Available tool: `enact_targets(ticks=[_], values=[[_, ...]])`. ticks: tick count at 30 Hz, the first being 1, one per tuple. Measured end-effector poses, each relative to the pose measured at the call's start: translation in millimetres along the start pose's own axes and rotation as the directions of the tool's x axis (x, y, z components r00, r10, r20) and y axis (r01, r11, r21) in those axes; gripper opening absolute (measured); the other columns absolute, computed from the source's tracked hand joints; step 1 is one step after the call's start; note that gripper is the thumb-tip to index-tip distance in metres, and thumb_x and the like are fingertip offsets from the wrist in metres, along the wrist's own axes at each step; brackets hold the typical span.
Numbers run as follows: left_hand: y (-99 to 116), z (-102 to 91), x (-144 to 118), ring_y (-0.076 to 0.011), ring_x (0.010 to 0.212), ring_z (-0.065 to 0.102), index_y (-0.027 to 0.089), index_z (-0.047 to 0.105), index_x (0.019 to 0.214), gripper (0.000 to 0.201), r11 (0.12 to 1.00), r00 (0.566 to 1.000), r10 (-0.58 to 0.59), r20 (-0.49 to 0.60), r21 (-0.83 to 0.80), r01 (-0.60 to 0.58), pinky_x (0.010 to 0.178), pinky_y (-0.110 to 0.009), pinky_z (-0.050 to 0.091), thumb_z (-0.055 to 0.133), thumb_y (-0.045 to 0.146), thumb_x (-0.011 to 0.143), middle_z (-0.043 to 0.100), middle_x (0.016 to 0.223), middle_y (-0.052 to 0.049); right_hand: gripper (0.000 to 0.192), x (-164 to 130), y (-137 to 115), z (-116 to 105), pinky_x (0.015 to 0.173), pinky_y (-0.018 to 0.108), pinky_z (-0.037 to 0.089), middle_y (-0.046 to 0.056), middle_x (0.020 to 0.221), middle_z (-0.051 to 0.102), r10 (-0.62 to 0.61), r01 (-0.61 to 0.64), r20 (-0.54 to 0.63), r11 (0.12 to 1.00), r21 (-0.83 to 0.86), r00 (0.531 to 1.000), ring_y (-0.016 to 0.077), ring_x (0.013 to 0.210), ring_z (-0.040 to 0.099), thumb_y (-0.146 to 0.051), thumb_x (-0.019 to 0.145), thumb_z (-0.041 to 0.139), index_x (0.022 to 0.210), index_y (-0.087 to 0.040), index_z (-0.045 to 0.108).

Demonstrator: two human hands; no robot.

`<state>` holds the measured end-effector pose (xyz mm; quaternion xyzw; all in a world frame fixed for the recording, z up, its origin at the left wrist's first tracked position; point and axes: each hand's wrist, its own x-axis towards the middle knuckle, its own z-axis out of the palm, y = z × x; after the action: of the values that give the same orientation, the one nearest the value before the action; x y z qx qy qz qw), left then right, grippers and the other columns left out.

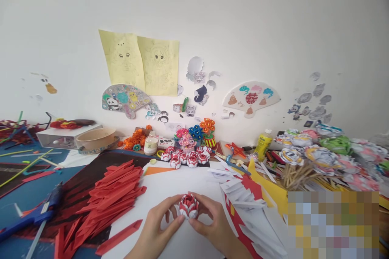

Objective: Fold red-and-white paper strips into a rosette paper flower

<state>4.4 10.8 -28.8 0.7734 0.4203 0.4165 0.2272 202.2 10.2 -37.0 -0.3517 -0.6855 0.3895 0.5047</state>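
Between my two hands sits a red and white paper flower (188,206), held just above a white sheet (173,182). My left hand (165,220) pinches its left side with thumb and fingers. From the right, my right hand (211,220) grips the other side in the same way. Left of my hands lies a pile of folded red paper strips (112,194), with one red strip (120,236) apart from it. To the right are folded white paper strips (243,198). Beyond the sheet stand several similar red and white flowers (192,159).
A blue glue gun (45,212) lies at the left. Along the wall stand a beige bowl (96,138), a small jar (150,145), bead flowers in pots (209,131) and a yellow bottle (263,145). Paper flowers on sticks (319,156) crowd the right. A blurred patch covers the lower right.
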Motion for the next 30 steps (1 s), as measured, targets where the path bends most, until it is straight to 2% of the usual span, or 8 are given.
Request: enact_targets(ticks=[8,14,17,23,30], values=[[1,3.4,-1,-0.0142,0.063,0.058,0.021,0.064,0.112,0.033,0.995,0.997,-0.08,0.018,-0.052,0.081,0.062,-0.022,0.049,0.06,0.041,0.086,0.067,0.072,0.0,0.041,-1,4,2,0.07,0.032,0.059,0.007,0.093,0.074,0.012,-0.012,-0.042,1.0,-0.007,0.999,0.0203,0.073,0.066,-0.026,0.073,0.072,0.113,-0.018,0.068],[2,2.2,-1,-0.0137,0.06,0.054,0.02,0.066,0.103,0.03,0.985,0.987,-0.158,0.037,-0.071,0.16,0.061,-0.021,0.045,0.058,0.044,0.087,0.062,0.065,0.002,0.037,2,-1,1,0.07,0.03,0.057,0.005,0.091,0.074,0.091,-0.097,0.06,0.991,0.088,0.994,0.0206,0.076,0.066,-0.027,0.074,0.075,0.11,-0.019,0.07],[2,2.7,-1,-0.0135,0.06,0.053,0.02,0.065,0.102,0.03,0.98,0.984,-0.169,0.054,-0.098,0.174,0.06,-0.021,0.044,0.058,0.044,0.087,0.061,0.064,0.002,0.031,1,-2,2,0.07,0.03,0.056,0.005,0.088,0.074,0.108,-0.112,0.051,0.989,0.096,0.993,0.0212,0.076,0.066,-0.027,0.074,0.074,0.104,-0.018,0.072],[5,4.9,1,-0.0128,0.058,0.051,0.018,0.066,0.1,0.029,0.967,0.983,-0.177,0.056,-0.176,0.185,0.058,-0.02,0.044,0.06,0.043,0.086,0.058,0.061,0.002,0.023,-1,1,7,0.061,0.029,0.056,0.004,0.077,0.071,0.088,-0.088,-0.004,0.996,0.024,0.996,0.0201,0.066,0.064,-0.03,0.074,0.072,0.092,-0.016,0.073],[8,5.4,1,-0.0123,0.057,0.05,0.018,0.066,0.094,0.026,0.956,0.98,-0.181,0.08,-0.22,0.195,0.057,-0.02,0.042,0.06,0.042,0.085,0.057,0.062,0.002,0.006,-1,2,11,0.054,0.024,0.05,0.001,0.066,0.064,0.002,-0.007,-0.05,0.996,-0.095,0.999,0.0163,0.058,0.061,-0.019,0.076,0.063,0.079,-0.015,0.068]])
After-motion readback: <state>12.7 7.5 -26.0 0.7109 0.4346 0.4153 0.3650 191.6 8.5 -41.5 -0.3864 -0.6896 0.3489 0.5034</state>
